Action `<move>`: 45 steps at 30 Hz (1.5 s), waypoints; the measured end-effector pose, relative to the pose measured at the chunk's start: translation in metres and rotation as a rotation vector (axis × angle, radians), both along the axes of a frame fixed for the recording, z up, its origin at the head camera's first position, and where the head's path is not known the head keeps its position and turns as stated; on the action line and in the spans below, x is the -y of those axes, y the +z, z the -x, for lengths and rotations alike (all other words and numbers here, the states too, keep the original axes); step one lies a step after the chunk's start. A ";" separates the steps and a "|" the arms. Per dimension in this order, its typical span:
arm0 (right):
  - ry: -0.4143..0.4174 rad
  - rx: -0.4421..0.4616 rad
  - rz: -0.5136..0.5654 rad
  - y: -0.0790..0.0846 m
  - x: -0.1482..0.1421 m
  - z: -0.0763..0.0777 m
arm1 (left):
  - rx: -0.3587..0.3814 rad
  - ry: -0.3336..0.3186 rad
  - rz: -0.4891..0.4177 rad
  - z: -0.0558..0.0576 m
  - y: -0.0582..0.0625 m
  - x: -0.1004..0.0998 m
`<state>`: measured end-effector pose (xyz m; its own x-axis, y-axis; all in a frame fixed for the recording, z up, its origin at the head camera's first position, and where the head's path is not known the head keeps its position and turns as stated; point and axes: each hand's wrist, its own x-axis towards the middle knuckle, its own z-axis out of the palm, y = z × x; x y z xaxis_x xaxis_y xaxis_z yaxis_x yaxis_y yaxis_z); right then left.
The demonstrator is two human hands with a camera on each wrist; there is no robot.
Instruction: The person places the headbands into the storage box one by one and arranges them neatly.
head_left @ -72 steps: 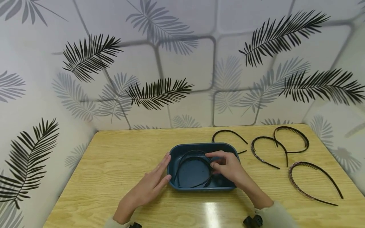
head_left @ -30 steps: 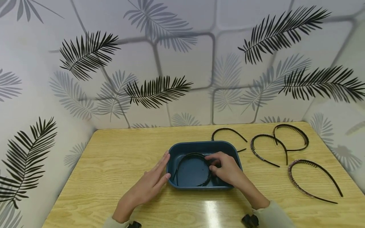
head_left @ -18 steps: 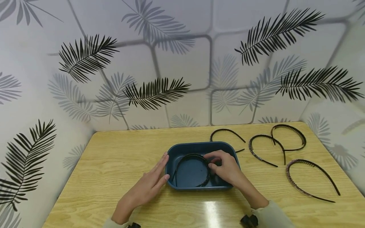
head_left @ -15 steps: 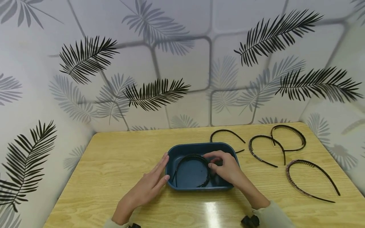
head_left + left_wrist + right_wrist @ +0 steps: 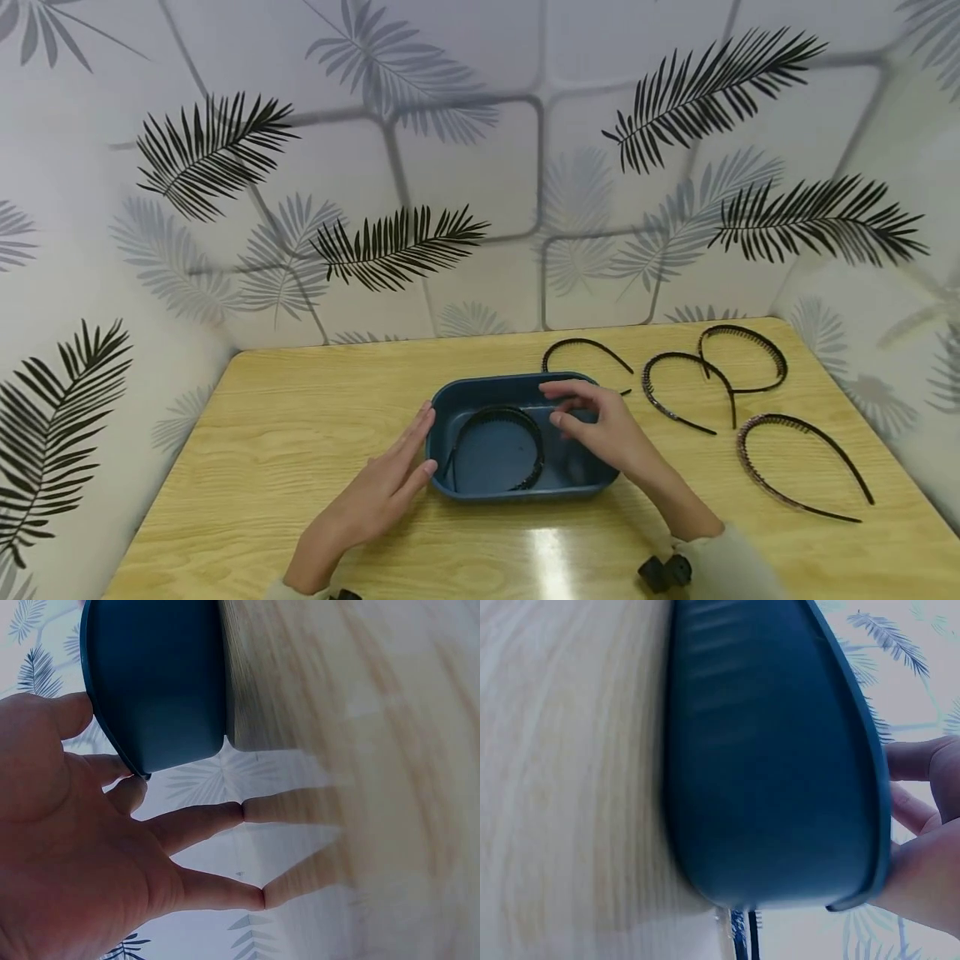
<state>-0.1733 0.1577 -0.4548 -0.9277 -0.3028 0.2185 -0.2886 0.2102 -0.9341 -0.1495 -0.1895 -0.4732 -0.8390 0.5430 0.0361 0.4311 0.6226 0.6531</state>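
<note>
A dark blue plastic bin [image 5: 517,497] stands on the wooden table. Inside it, toward the left, lie black toothed headbands [image 5: 537,458], stacked so that they nearly overlap. My left hand [image 5: 367,500] has its fingers extended against the bin's left end; in the left wrist view the thumb and a finger meet the rim while two other fingertips rest on the table. Over the right part of the bin is my right hand [image 5: 603,425], its thumb and fingers parted with nothing between them. The right wrist view shows mainly the bin's outer wall [image 5: 772,787], the fingers partly hidden behind its rim.
Behind the bin lies one headband [image 5: 588,342], partly hidden by it. To the right, a headband [image 5: 649,392] overlaps another headband [image 5: 780,362], and a pinkish patterned headband [image 5: 742,454] lies nearer. A leaf-patterned wall [image 5: 480,275] borders the table's back.
My right hand set a headband onto the other inside the bin, then let go and moved slightly right, away from them. The left hand stayed against the bin.
</note>
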 end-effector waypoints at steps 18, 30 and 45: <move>-0.051 0.000 0.060 0.010 -0.057 -0.013 | -0.003 0.012 -0.011 -0.002 0.004 0.003; -0.204 -0.033 0.028 0.009 -0.104 -0.026 | 0.028 0.003 -0.003 0.000 0.003 0.004; -0.354 -0.028 -0.149 0.003 -0.157 -0.038 | 0.005 0.007 0.006 0.000 0.003 0.003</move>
<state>-0.1356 0.3143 -0.4520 -0.9749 0.0048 0.2228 -0.1987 0.4341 -0.8787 -0.1490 -0.1923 -0.4698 -0.8431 0.5370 0.0286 0.4231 0.6296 0.6516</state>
